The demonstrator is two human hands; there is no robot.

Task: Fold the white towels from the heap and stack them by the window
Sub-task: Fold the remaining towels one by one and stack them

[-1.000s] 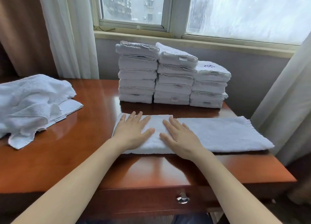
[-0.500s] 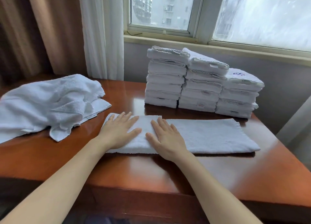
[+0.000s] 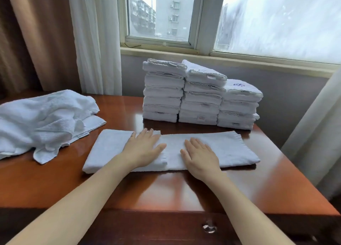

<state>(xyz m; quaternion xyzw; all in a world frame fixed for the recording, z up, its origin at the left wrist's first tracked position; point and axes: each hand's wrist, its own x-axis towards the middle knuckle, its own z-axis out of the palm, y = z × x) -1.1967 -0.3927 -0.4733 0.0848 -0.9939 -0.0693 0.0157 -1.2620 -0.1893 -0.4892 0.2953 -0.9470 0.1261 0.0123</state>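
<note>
Towel (image 3: pixel 217 149), folded into a long strip at the frame's centre, lies under the flat open left hand (image 3: pixel 143 149) and right hand (image 3: pixel 200 157), neither gripping; folding looks half done, so next comes lifting one end over.

I saw a glossy wooden desk (image 3: pixel 184 193) below a daylit window (image 3: pixel 276 23), brown curtains (image 3: pixel 36 38) hanging past its far-left corner.

Heap (image 3: pixel 44 123) left, stacks (image 3: pixel 200 95) behind towel (image 3: pixel 228 149)
</note>
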